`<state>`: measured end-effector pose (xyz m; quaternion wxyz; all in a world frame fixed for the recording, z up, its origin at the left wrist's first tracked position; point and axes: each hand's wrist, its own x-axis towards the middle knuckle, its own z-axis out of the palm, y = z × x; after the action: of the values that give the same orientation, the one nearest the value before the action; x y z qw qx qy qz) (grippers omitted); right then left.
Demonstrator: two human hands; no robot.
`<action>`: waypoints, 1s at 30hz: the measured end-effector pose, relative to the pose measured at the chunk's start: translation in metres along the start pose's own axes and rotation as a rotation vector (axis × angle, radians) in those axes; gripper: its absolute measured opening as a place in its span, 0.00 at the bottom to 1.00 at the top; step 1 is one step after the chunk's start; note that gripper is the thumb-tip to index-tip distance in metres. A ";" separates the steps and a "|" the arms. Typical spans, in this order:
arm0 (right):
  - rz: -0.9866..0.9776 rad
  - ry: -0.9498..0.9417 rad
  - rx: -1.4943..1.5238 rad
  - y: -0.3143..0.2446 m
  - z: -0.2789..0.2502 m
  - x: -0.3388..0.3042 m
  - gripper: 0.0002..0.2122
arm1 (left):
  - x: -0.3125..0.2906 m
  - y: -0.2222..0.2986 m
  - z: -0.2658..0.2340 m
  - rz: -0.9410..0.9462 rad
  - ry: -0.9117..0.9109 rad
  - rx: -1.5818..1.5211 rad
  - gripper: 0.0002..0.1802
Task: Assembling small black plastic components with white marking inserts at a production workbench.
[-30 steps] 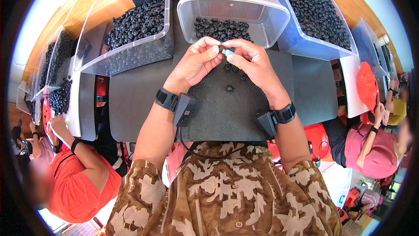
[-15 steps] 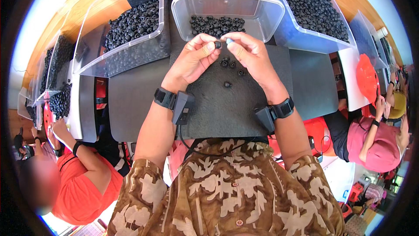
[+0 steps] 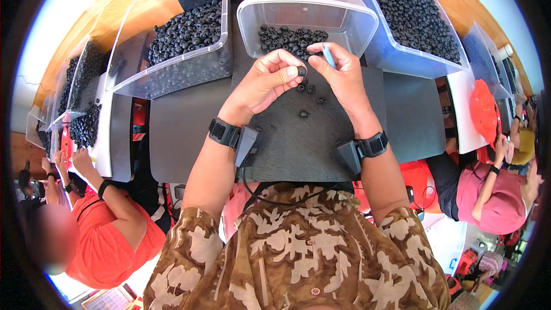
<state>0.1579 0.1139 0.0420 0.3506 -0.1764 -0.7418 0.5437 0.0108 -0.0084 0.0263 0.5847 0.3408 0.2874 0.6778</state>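
Note:
Between the thumb and forefinger of my left hand (image 3: 267, 83) is a small round black part (image 3: 302, 71) with a hole. My right hand (image 3: 340, 78) pinches a slim light-blue stick tool (image 3: 328, 56), its upper end slanting up past the fingers. A small gap separates the tool from the black part. Below the hands, several loose black parts (image 3: 303, 114) like the held one lie on the dark textured mat (image 3: 287, 143). Just beyond my fingers stands a clear plastic bin (image 3: 307, 5) with a layer of black parts (image 3: 287, 37) at its bottom.
A large clear bin (image 3: 166, 72) heaped with black parts stands at the left, another (image 3: 396, 49) at the right. Co-workers sit on both sides: one in an orange-red top (image 3: 115, 247), one in pink (image 3: 499, 195). A red basin (image 3: 483, 112) is at the far right.
My right hand has drawn slightly away from the left, and more of the blue tool shows, now tilted upward. My left hand still holds the black part. The whole view has shifted a little.

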 end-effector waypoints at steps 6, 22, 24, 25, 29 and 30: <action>0.034 0.054 -0.013 -0.004 0.003 -0.003 0.09 | -0.017 0.064 0.037 0.491 0.296 0.777 0.04; -0.001 0.089 -0.006 -0.001 0.005 -0.003 0.09 | -0.022 0.023 0.017 0.330 0.156 1.591 0.08; 0.019 0.094 -0.008 -0.003 0.007 -0.003 0.09 | -0.020 0.019 0.005 0.240 0.125 1.603 0.08; 0.018 0.095 -0.009 -0.003 0.006 -0.003 0.09 | -0.018 0.019 0.003 0.149 0.091 1.612 0.08; 0.024 0.077 0.022 -0.004 0.002 -0.005 0.11 | -0.010 0.021 0.010 -0.053 0.158 1.298 0.08; 0.038 0.061 0.085 -0.006 0.002 -0.005 0.11 | -0.009 0.020 0.009 -0.057 0.172 0.882 0.08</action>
<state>0.1608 0.1067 0.0459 0.3699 -0.1922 -0.7034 0.5758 0.0066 -0.0207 0.0461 0.3760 0.4919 0.6055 0.5001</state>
